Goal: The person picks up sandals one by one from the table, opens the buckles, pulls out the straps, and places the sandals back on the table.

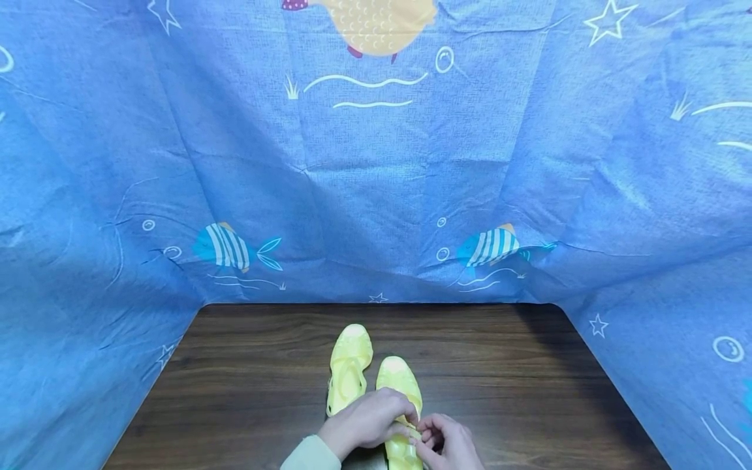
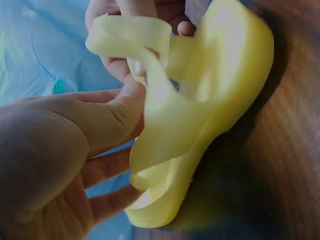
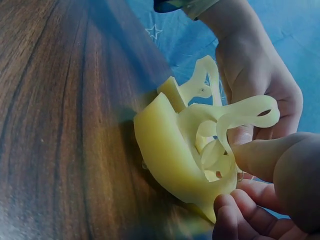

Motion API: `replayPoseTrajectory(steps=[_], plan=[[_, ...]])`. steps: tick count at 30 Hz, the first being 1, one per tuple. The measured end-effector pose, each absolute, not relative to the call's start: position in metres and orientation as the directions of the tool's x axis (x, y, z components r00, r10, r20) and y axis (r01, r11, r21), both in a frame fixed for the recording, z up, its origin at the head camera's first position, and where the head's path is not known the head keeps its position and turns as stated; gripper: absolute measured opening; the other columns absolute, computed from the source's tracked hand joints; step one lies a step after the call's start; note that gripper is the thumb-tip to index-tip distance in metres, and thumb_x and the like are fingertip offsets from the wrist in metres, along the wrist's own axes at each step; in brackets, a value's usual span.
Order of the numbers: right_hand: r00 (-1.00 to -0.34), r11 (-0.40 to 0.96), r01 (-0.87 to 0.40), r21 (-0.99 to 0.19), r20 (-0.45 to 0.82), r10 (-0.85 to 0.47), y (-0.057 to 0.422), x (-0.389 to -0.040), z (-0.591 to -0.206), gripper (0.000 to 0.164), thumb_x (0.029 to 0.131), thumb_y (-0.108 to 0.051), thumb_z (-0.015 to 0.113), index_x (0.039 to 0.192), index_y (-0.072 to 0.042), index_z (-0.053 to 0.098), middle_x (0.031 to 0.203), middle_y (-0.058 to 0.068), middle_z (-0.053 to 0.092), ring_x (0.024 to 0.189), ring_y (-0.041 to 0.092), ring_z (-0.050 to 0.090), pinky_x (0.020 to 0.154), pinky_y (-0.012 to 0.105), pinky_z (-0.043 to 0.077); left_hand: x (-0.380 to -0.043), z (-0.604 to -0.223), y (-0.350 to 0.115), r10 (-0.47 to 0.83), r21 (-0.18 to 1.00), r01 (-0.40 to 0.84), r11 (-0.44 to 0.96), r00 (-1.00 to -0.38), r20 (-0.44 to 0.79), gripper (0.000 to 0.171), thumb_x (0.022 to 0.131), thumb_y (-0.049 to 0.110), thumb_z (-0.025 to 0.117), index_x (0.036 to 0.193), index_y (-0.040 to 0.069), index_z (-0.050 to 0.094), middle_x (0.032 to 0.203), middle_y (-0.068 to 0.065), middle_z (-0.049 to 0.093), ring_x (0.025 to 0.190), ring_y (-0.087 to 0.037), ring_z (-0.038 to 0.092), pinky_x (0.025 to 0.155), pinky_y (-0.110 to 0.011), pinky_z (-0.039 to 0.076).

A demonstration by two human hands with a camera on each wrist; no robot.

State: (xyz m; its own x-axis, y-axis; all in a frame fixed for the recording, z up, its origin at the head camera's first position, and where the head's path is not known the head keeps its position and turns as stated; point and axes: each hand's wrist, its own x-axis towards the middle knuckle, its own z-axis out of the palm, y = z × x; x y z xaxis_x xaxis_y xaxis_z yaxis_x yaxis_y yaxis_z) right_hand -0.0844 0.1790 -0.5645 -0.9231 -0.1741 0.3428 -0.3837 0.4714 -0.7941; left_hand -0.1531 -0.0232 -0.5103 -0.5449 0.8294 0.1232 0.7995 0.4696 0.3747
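Note:
Two yellow jelly sandals lie side by side on the table. Over the right-hand sandal (image 1: 399, 380) both hands meet at its ankle strap (image 2: 132, 32). My left hand (image 1: 373, 418) comes across from the left and pinches the strap between thumb and fingers. From the other side my right hand (image 1: 448, 444) pinches the strap too, its thumb (image 3: 260, 155) against it. In the right wrist view the strap bends into a loop (image 3: 260, 112). The fastening itself is hidden behind fingers. Untouched, the other sandal (image 1: 351, 365) sits farther left, toe pointing away.
The dark wooden table (image 1: 264, 365) extends to both sides of the sandals. Blue cloth (image 1: 376, 196) printed with fish and stars hangs behind and along both sides of it.

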Motion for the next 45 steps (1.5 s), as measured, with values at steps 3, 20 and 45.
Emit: replayPoseTrajectory(steps=[3,20,45], plan=[[-0.889,0.491,-0.453,-0.744,0.416,-0.189,0.177,-0.086,-0.566,0.026,0.073,0.001,0.085,0.088,-0.013,0.068,0.077,-0.013,0.061,0.065,-0.008,0.056,0.054,0.015,0.051,-0.152,-0.507,-0.023,0.842,0.254,0.835,0.487,-0.527,0.117,0.009,0.092,0.029,0.081,0.100,0.026,0.080,0.097,0.020,0.072,0.093,0.006,0.063,0.081,-0.010,0.049],[-0.802,0.663,-0.561,-0.495,0.522,-0.290,0.171,-0.098,-0.557,0.023,0.074,-0.017,0.087,0.075,-0.023,0.065,0.066,-0.020,0.052,0.062,-0.013,0.041,0.055,0.006,0.033,-0.149,-0.502,-0.021,0.833,-0.025,0.844,0.535,-0.523,0.183,0.010,0.082,0.032,0.087,0.091,0.036,0.083,0.083,0.020,0.068,0.075,-0.004,0.043,0.062,-0.016,0.028],[-0.907,0.548,-0.354,-0.757,0.136,-0.398,0.183,-0.105,-0.518,0.011,0.087,-0.013,0.083,0.082,-0.016,0.073,0.073,-0.017,0.068,0.067,-0.008,0.058,0.059,0.021,0.053,-0.147,-0.501,-0.024,0.790,0.054,0.834,0.549,-0.539,0.293,0.010,0.082,0.038,0.083,0.091,0.036,0.082,0.084,0.025,0.071,0.077,-0.001,0.040,0.071,-0.020,0.028]])
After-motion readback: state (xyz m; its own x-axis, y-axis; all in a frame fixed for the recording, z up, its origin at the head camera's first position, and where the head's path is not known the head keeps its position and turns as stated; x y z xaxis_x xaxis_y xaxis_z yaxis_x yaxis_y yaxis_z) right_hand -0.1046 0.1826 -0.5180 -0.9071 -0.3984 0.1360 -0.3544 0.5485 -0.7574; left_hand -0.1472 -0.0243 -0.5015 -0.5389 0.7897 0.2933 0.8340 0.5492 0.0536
